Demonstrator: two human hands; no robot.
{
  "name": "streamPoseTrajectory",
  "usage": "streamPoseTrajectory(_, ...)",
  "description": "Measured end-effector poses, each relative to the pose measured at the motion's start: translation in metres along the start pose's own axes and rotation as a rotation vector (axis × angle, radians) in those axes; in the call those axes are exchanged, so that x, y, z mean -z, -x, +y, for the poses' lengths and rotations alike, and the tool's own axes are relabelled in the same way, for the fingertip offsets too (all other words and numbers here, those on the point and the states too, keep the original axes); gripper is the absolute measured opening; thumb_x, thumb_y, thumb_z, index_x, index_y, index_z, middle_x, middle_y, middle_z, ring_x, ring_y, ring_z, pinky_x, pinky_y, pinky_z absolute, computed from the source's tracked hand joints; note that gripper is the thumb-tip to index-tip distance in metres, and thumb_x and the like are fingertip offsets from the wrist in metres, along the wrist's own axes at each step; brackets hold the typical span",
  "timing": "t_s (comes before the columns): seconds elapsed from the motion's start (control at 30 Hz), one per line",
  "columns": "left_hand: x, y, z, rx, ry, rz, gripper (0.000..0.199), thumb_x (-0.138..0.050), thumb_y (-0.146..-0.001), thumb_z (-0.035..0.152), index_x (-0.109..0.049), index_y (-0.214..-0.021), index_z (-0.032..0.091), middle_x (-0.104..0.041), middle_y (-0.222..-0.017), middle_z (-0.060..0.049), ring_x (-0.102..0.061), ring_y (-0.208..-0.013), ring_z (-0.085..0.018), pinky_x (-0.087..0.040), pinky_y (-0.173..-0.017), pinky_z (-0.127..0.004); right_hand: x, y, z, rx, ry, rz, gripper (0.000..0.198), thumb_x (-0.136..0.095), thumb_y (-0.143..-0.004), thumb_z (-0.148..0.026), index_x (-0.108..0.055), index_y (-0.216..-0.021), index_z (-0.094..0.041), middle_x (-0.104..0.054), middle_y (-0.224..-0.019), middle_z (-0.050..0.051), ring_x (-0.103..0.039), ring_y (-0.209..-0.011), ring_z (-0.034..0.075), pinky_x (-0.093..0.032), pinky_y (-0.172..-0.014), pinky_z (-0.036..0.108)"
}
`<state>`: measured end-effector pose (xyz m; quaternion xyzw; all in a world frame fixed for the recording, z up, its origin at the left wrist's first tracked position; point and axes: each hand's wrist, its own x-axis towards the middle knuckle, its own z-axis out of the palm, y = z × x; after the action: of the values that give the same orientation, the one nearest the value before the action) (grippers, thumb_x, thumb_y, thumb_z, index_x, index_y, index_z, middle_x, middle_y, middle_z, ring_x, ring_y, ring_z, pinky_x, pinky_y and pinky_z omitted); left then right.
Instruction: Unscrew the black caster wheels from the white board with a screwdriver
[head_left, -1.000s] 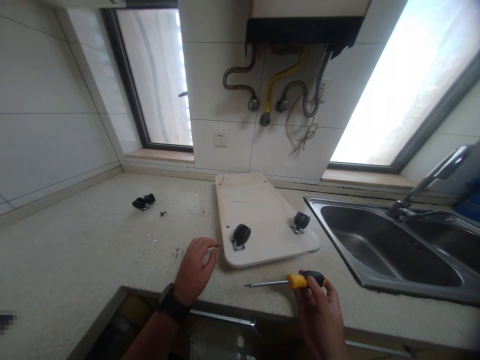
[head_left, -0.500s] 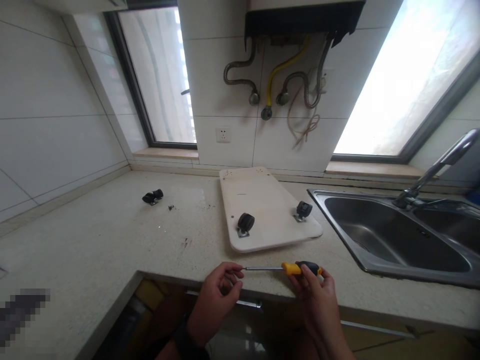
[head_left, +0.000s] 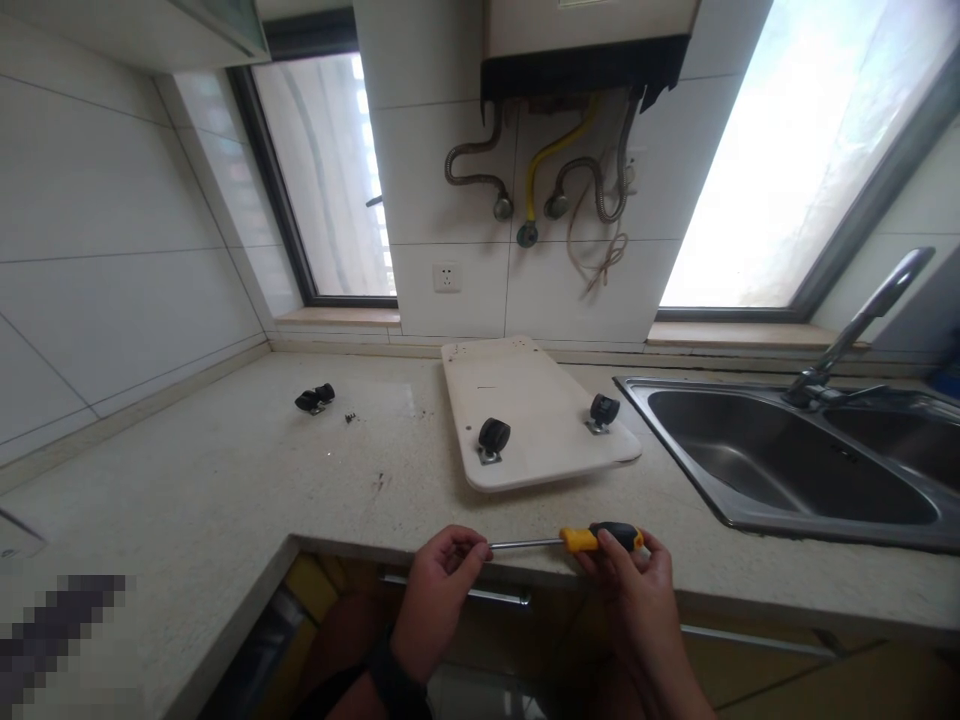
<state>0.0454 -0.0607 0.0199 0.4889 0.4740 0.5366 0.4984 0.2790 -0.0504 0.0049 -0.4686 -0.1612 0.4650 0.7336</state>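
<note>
A screwdriver (head_left: 576, 540) with a yellow and black handle lies level above the counter's front edge, its shaft pointing left. My right hand (head_left: 634, 575) is closed around the handle. At the tip of the shaft, my left hand (head_left: 444, 578) pinches with thumb and fingers; whether a small screw is also held there is hidden. Beyond my hands, a white board (head_left: 525, 390) rests on the counter. On its near end stand two black casters, a left one (head_left: 493, 436) and a right one (head_left: 603, 410), each on a metal plate.
Two loose black casters (head_left: 315, 398) lie on the left of the counter (head_left: 225, 480), beside a small pile of screws (head_left: 350, 417). A steel sink (head_left: 780, 460) with a tap (head_left: 862, 330) is on the right. A heater with hoses (head_left: 585, 60) hangs on the wall.
My left thumb and fingers have closed together at the screwdriver's tip. The camera view has tilted up slightly. The board and casters stay put.
</note>
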Motion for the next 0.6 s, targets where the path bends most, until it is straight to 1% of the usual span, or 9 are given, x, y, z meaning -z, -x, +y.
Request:
streamPoseTrajectory(0.1, 0.014, -0.006, 0.003, -0.042, -0.069, 0.028, 0.03, -0.077, -0.084, 0.048, -0.074, -0.089, 0.018, -0.078, -0.087, -0.008, -0.073, -0.087, -0.024, -0.056, -0.081, -0.032, 0.004, -0.002, -0.004, 0.071, 0.025, -0.004, 0.086, -0.1, -0.06, -0.039, -0.04, -0.121, -0.029, -0.072, -0.102, 0.0, -0.078, -0.082, 0.02, -0.068, -0.071, 0.033)
streamPoseTrajectory(0.2, 0.044, -0.027, 0.016, -0.144, -0.245, 0.104, 0.032, -0.075, -0.084, 0.05, -0.075, -0.092, 0.019, -0.077, -0.086, -0.007, -0.071, -0.081, -0.022, -0.055, -0.072, -0.03, 0.01, -0.01, -0.008, 0.2, 0.097, -0.012, 0.086, -0.099, -0.061, -0.04, -0.04, -0.123, -0.03, -0.07, -0.107, 0.002, -0.077, -0.088, 0.021, -0.068, -0.07, 0.034)
streamPoseTrajectory(0.23, 0.058, -0.037, 0.022, -0.181, -0.31, 0.132, 0.033, -0.074, -0.084, 0.051, -0.076, -0.094, 0.019, -0.077, -0.088, -0.007, -0.07, -0.079, -0.021, -0.055, -0.071, -0.03, 0.011, -0.014, -0.01, 0.237, 0.118, -0.011, 0.086, -0.098, -0.062, -0.04, -0.04, -0.124, -0.03, -0.069, -0.109, 0.002, -0.076, -0.089, 0.021, -0.068, -0.071, 0.035)
streamPoseTrajectory(0.3, 0.09, -0.065, 0.035, -0.246, -0.44, 0.199, 0.036, -0.072, -0.086, 0.052, -0.077, -0.098, 0.019, -0.078, -0.095, -0.008, -0.071, -0.084, -0.022, -0.055, -0.074, -0.03, 0.012, -0.023, -0.012, 0.274, 0.141, -0.003, 0.086, -0.099, -0.061, -0.04, -0.04, -0.123, -0.03, -0.067, -0.111, 0.003, -0.075, -0.091, 0.021, -0.068, -0.072, 0.035)
streamPoseTrajectory(0.4, 0.146, -0.112, 0.049, -0.313, -0.641, 0.325, 0.044, -0.067, -0.086, 0.057, -0.077, -0.105, 0.018, -0.078, -0.102, -0.009, -0.071, -0.094, -0.024, -0.056, -0.076, -0.031, 0.01, -0.033, -0.014, 0.234, 0.13, 0.009, 0.089, -0.1, -0.057, -0.041, -0.04, -0.121, -0.03, -0.067, -0.109, 0.002, -0.076, -0.09, 0.022, -0.068, -0.072, 0.033)
streamPoseTrajectory(0.43, 0.165, -0.128, 0.052, -0.299, -0.718, 0.361, 0.048, -0.064, -0.086, 0.059, -0.077, -0.108, 0.018, -0.079, -0.106, -0.009, -0.071, -0.095, -0.024, -0.057, -0.077, -0.031, 0.009, -0.035, -0.014, 0.217, 0.125, 0.01, 0.09, -0.1, -0.055, -0.042, -0.04, -0.121, -0.029, -0.067, -0.108, 0.002, -0.076, -0.089, 0.022, -0.068, -0.072, 0.033)
streamPoseTrajectory(0.5, 0.199, -0.155, 0.053, -0.254, -0.771, 0.403, 0.05, -0.062, -0.086, 0.056, -0.077, -0.11, 0.015, -0.079, -0.103, -0.011, -0.072, -0.092, -0.026, -0.057, -0.078, -0.034, 0.008, -0.037, -0.014, 0.198, 0.125, 0.012, 0.091, -0.101, -0.054, -0.042, -0.04, -0.12, -0.029, -0.067, -0.107, 0.002, -0.077, -0.087, 0.022, -0.068, -0.072, 0.033)
streamPoseTrajectory(0.6, 0.239, -0.185, 0.046, -0.176, -0.861, 0.425, 0.039, -0.066, -0.08, 0.046, -0.079, -0.1, 0.014, -0.08, -0.099, -0.012, -0.073, -0.091, -0.028, -0.056, -0.083, -0.037, 0.008, -0.036, -0.015, 0.195, 0.138, 0.007, 0.09, -0.101, -0.054, -0.043, -0.04, -0.119, -0.029, -0.067, -0.105, 0.001, -0.077, -0.083, 0.022, -0.068, -0.07, 0.034)
